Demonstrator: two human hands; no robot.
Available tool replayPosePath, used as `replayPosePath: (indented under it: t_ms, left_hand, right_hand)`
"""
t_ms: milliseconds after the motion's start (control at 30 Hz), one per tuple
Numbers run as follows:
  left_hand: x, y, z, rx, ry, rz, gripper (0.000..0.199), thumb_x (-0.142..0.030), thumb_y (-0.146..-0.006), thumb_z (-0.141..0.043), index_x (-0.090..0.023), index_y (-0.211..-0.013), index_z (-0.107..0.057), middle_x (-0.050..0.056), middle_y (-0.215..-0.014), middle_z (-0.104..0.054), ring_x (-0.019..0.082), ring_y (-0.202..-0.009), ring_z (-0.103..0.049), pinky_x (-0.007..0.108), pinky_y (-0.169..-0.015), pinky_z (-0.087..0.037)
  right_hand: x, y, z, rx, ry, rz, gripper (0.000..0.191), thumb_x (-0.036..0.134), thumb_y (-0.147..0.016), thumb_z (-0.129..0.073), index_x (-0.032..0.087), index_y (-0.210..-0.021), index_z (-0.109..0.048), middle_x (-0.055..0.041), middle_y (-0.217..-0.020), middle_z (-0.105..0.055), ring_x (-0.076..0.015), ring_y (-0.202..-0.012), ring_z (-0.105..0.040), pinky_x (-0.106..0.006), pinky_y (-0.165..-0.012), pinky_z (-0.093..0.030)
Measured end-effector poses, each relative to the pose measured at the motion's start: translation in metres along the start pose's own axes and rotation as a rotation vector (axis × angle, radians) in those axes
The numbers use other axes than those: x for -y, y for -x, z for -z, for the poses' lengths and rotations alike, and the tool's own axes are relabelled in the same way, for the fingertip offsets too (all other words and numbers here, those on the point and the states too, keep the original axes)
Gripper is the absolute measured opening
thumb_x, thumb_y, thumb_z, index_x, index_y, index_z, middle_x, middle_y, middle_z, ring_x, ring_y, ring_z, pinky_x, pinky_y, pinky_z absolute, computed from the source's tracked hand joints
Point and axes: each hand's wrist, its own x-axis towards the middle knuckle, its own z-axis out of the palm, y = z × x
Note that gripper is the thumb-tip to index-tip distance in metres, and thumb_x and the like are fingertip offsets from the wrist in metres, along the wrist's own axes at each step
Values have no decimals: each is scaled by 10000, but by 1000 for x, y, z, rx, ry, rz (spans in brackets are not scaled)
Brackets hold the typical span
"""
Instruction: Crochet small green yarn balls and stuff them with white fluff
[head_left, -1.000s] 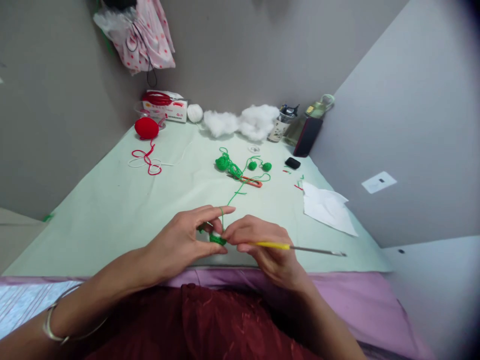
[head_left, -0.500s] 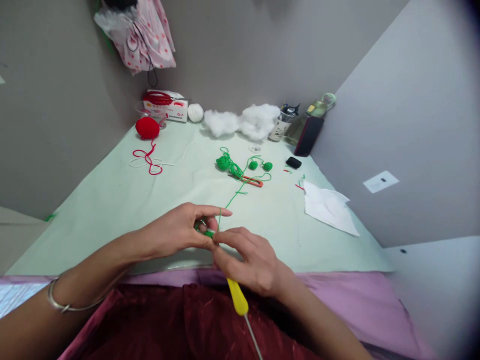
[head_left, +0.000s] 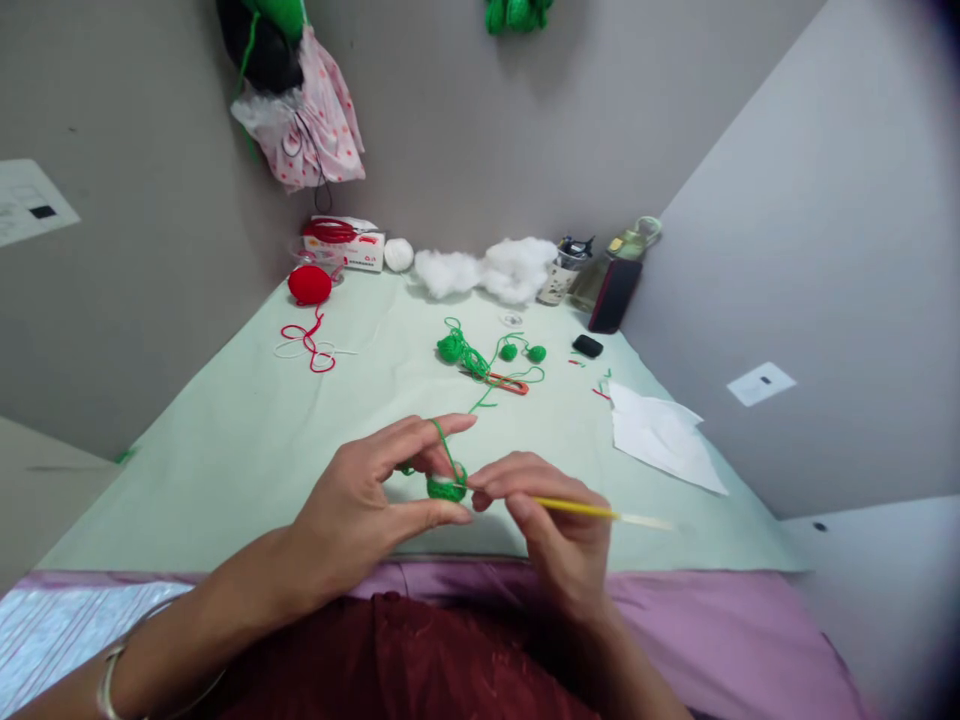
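My left hand [head_left: 375, 490] is closed round a small green crochet piece [head_left: 447, 489] with white filling showing at its top. Green yarn [head_left: 445, 441] runs over the raised left index finger down to the piece. In my right hand [head_left: 555, 520] a crochet hook [head_left: 576, 507] with a yellow handle lies nearly level, pointing left. Its thin metal tip reaches the edge of the green piece; whether it has passed through a stitch I cannot tell. Behind the hands rests a green yarn ball [head_left: 450, 348] with a loose tangle, beside two little green balls [head_left: 535, 354].
Orange-handled snips [head_left: 508, 384] lie by the tangle. A red yarn ball [head_left: 310, 285], white stuffing [head_left: 517, 270], a pen cup [head_left: 561, 275] and a phone [head_left: 616, 296] stand along the back. White paper [head_left: 664, 435] lies at right. Walls enclose the table [head_left: 225, 440].
My hands have drawn slightly apart, and the green piece now shows more. The hook has swung from pointing down toward my body to nearly level. The camera view has tilted up.
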Motion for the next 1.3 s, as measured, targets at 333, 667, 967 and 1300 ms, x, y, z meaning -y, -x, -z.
replayPosePath:
  t_ms: [333,667,967,1300]
  left_hand:
    - [1,5,-14,-126,117,95,485,-213,-709,-845,-270,-1185,-774,-11,-865,-677,151,-856,-632,264,-865,-553]
    - [5,12,-14,-13,270,206,585,-351,-783,-843,-248,-1333,-672,19,-966,-680,175,-943,-636,278,-920,-530]
    - [6,14,-22,69,666,345,547,-382,-834,-815,-253,-1346,-672,5,-948,-657,136,-885,-603,259,-879,-491]
    - [10,4,-10,98,592,304,655,-273,-754,-867,-287,-1373,-655,-8,-912,-601,138,-856,-565,263,-830,-465]
  right_hand:
    - [10,20,2,145,756,453,387,84,-919,-664,250,-1267,-700,-97,-1212,-759,-237,-1119,-722,-359,-886,-651]
    - [-6,13,5,35,489,325,399,123,-977,-584,295,-1327,-666,-83,-1135,-738,-206,-984,-728,-336,-771,-651]
    - [-3,12,-10,-65,806,562,471,44,-879,-708,213,-1317,-677,-79,-1063,-710,-214,-1024,-697,-341,-847,-664]
    - [8,4,9,-10,259,174,288,163,-988,-599,297,-1200,-742,-66,-1095,-775,-192,-927,-750,-331,-755,-633]
